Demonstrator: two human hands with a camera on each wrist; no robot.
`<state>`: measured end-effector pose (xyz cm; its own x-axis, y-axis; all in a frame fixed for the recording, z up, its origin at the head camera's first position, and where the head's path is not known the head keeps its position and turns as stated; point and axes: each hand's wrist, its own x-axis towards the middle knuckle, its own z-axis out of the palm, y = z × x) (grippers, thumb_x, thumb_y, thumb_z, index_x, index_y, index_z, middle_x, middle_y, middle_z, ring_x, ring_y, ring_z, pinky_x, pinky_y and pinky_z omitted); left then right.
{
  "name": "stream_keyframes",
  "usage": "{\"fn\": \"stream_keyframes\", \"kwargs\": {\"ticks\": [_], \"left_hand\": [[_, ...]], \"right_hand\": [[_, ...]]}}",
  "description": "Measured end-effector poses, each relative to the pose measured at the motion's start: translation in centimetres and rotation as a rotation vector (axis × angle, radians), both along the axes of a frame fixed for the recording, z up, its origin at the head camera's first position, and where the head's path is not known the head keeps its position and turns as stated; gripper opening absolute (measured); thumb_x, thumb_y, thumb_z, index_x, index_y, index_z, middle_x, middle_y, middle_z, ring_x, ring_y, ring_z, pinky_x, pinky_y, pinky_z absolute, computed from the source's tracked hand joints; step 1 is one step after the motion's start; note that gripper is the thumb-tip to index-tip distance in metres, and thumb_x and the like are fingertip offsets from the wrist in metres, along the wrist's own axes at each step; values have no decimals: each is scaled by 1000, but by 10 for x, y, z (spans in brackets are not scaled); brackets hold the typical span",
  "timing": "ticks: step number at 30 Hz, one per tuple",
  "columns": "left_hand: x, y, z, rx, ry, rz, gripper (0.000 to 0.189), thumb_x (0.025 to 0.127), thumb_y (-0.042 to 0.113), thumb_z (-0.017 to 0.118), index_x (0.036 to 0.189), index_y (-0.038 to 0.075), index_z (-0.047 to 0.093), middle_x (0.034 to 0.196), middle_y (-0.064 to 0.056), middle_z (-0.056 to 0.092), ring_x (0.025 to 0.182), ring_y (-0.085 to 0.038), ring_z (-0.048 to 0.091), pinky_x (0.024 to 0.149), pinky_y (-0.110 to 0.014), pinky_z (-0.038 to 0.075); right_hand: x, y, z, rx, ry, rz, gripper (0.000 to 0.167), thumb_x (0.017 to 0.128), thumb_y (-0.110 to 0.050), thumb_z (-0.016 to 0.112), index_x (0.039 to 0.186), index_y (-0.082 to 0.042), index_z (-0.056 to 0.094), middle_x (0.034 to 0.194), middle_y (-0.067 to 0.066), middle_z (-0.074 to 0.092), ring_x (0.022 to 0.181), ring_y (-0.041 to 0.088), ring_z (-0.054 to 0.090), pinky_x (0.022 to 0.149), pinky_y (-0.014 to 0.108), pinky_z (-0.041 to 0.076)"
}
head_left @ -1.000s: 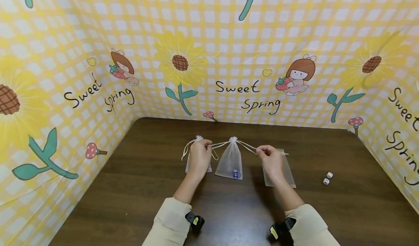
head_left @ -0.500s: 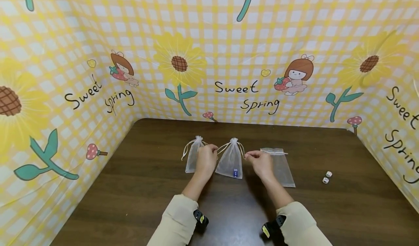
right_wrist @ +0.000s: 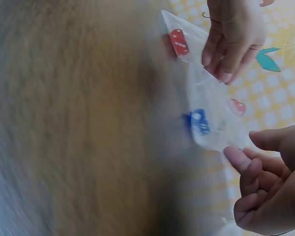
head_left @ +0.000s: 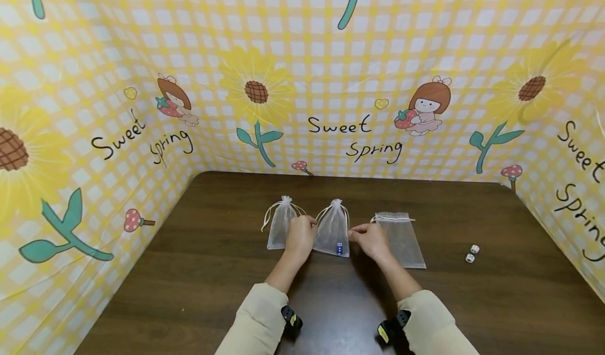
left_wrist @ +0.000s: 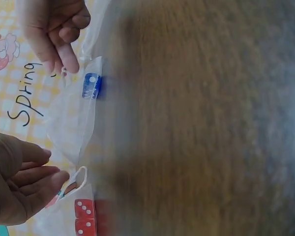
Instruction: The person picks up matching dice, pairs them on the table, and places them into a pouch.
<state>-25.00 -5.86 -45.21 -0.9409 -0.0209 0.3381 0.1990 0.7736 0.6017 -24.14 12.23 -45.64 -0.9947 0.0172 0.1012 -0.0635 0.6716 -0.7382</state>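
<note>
In the middle of the table [head_left: 217, 271] lies a sheer white drawstring bag [head_left: 331, 229], its neck gathered, with blue dice [head_left: 339, 248] inside. My left hand [head_left: 301, 237] is at its left string, thumb and fingertips parted in the left wrist view. On the other side my right hand [head_left: 373, 241] has its fingertips right at the right string loop, thumb and forefinger apart in the right wrist view. Partly behind my left hand is a second gathered bag [head_left: 279, 229]; the left wrist view shows red dice [left_wrist: 84, 209] in it.
A third, flat bag [head_left: 404, 242] with an ungathered top lies right of my right hand. Two white dice [head_left: 472, 253] sit farther right. Yellow checked cloth [head_left: 302, 82] walls the table at the back and sides.
Both hands have come inward and down from holding the middle bag's strings stretched sideways. The strings now hang down along the bag, and the fingertips have parted.
</note>
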Motion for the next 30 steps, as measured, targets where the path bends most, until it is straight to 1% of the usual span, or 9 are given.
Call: {"fn": "stream_keyframes", "kwargs": {"ticks": [4,6,9,12,14,17,21,24,30], "left_hand": [[-1,3,5,-3,41,-1,12,81,4,67,91,2,73,82,-9,70,72,-22,65,62,-35,52],[-1,7,10,20,110,-25,13,82,4,67,94,1,72,86,-10,70,74,-21,66,63,-33,53],[0,16,18,105,243,-83,23,80,3,69,103,-1,68,104,-14,66,87,-24,65,76,-33,53],[3,28,25,245,357,-174,42,79,-1,70,119,-5,57,130,-17,50,109,-30,55,87,-32,48],[7,37,28,313,399,-230,57,79,0,71,130,-5,47,142,-16,36,118,-31,47,90,-30,46],[10,53,31,315,416,-318,71,80,3,71,139,-2,34,150,-13,18,131,-31,31,100,-31,36],[13,78,30,221,338,-407,82,81,11,71,146,4,21,153,-9,4,136,-32,16,107,-45,20],[13,97,26,130,221,-459,88,82,15,70,148,9,14,153,-7,-2,137,-32,12,106,-49,20],[12,130,9,-207,-38,-564,85,88,27,64,149,13,7,153,-10,-4,139,-27,-2,107,-40,23]], "right_hand": [[8,14,20,168,147,-20,20,84,-23,66,88,-5,74,80,9,70,75,29,64,64,42,48],[14,24,35,205,264,-57,22,86,-24,65,91,-4,73,78,9,69,65,26,62,57,42,48],[25,40,57,174,428,-120,20,88,-21,64,93,-3,72,73,10,68,53,21,57,51,42,46],[37,53,71,157,552,-183,18,88,-19,64,93,-3,71,73,9,68,54,21,59,52,43,45],[45,59,76,161,590,-208,17,88,-18,63,94,-3,71,69,9,67,52,21,56,52,42,43],[57,65,78,161,609,-231,16,87,-16,64,93,-3,70,66,6,65,51,19,54,53,40,41],[71,74,72,157,613,-256,14,85,-12,66,93,-2,70,68,7,65,51,19,54,53,40,40],[78,83,66,144,604,-280,13,85,-11,65,93,-2,70,71,7,67,55,21,59,53,41,40],[89,103,57,139,559,-338,14,87,-13,63,94,-3,71,72,8,68,60,25,62,58,44,42]]}}
